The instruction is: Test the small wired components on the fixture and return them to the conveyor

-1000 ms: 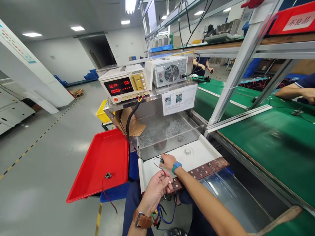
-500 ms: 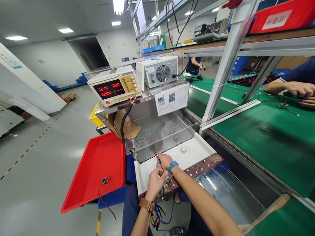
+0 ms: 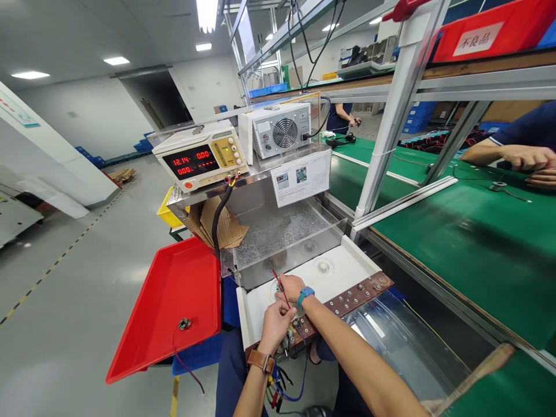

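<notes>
My left hand [image 3: 277, 325], with a brown watch strap at its wrist, is closed in a pinch on a thin red wire [image 3: 284, 295] near its lower end. Just above it, my right hand [image 3: 292, 288], wearing a blue band, has its fingers closed around a small greenish part [image 3: 279, 286], mostly hidden by the fingers. The wire runs past that part and its upper end sticks up over the white tray [image 3: 343, 263]. Below my hands lies a brown strip [image 3: 360, 293] with several metal studs, and blue and other coloured leads [image 3: 299, 394] hang under it.
A red tray [image 3: 174, 289] at the left bears a small round wired part [image 3: 184, 324]. Behind the clear guard stands a power supply [image 3: 195, 156] with lit digits, beside a grey fan-backed unit [image 3: 282, 133]. On the right, a co-worker's hands [image 3: 527, 159] are over the green bench [image 3: 478, 226].
My hands hold nearly the same pose on the wire and the small part. The camera view has shifted slightly.
</notes>
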